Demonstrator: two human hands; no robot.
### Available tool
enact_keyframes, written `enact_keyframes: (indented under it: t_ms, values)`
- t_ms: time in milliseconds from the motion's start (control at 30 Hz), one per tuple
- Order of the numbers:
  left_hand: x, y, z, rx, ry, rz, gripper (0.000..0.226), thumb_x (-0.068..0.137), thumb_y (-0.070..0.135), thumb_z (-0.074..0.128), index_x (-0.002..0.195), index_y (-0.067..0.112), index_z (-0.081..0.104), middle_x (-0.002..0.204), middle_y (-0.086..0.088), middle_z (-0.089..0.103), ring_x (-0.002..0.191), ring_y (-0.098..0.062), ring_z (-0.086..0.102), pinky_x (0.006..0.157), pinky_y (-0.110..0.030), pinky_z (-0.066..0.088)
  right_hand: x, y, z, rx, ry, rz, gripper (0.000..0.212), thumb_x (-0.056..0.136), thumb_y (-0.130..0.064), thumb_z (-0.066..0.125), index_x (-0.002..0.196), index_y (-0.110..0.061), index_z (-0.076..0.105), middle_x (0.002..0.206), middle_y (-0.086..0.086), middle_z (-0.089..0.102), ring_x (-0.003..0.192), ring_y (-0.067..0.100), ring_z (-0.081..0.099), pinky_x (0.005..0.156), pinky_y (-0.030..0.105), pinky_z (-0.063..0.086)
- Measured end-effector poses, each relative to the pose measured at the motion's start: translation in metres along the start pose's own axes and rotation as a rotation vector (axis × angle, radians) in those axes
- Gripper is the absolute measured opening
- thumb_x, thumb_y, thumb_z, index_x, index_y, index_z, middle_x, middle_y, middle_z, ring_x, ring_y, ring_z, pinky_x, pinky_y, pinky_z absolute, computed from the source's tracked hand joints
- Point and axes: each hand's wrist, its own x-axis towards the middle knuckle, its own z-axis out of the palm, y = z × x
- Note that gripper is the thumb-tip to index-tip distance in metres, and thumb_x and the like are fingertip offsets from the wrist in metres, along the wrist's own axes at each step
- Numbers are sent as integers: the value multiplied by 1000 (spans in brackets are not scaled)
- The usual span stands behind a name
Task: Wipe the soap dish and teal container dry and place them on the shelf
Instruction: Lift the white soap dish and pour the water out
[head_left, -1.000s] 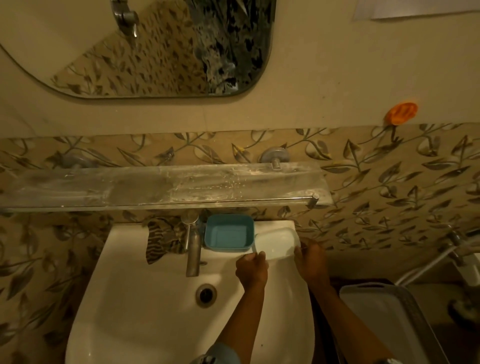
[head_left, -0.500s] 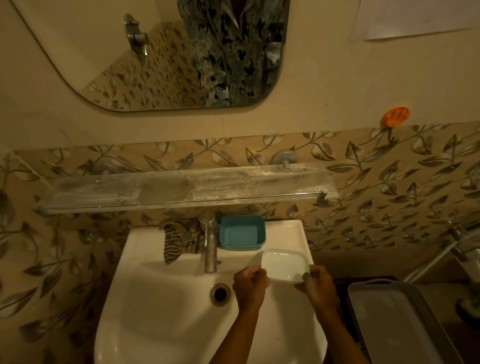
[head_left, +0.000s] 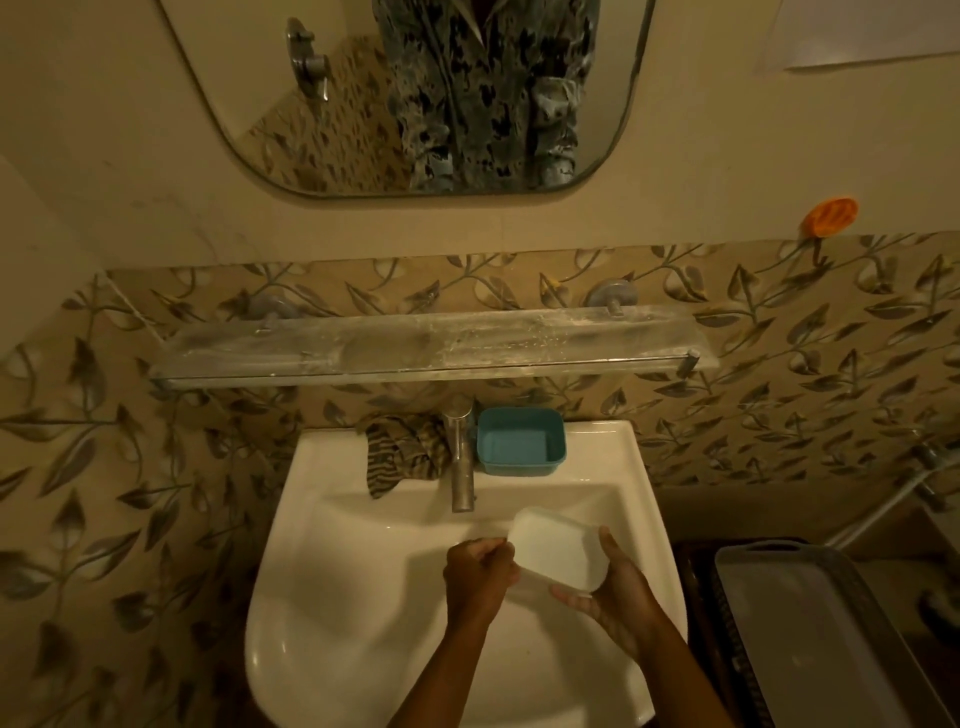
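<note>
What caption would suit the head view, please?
Left hand and right hand hold the soap dish over the sink; teal container sits by the tap.

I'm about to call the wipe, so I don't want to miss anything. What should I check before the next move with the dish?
1. Dish secure: ok. The left hand pinches its left edge and the right hand cups its right side, over the sink.
2. Cloth in hand: not ok. It lies on the sink rim, left of the tap.
3. Dish dry: cannot tell.
4. Container steady: ok. It sits upright on the rim, right of the tap.
5. Room on the shelf: ok, though its surface looks streaked.
</note>
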Motion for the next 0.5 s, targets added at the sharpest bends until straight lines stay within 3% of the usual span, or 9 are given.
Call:
enact_keyframes:
  t_ms: [133, 300, 500]
  values:
    - [3, -5, -14, -53, -25, -23, 10, 84, 7, 64, 84, 8, 74, 74, -9, 72, 71, -24, 72, 72, -36, 60, -2, 5, 10, 55, -22, -26, 29, 99, -36, 44, 119, -20, 59, 123, 16, 56, 114, 37, 54, 66, 47, 59]
    - [6, -8, -29, -101, -83, -39, 14, 87, 7, 63, 93, -3, 71, 88, -21, 71, 82, -32, 70, 79, -39, 59, -3, 13, 18, 42, -45, -43, 28, 101, -32, 42, 116, -18, 60, 124, 17, 56, 109, 36, 56, 68, 47, 59]
    - [9, -18, -50, -113, -40, -44, 14, 89, 6, 61, 77, 3, 68, 88, -29, 69, 81, -36, 69, 80, -41, 58, -1, 18, 24, 8, 21, -151, 30, 101, -31, 41, 124, -18, 55, 127, 14, 53, 115, 37, 52, 79, 55, 55]
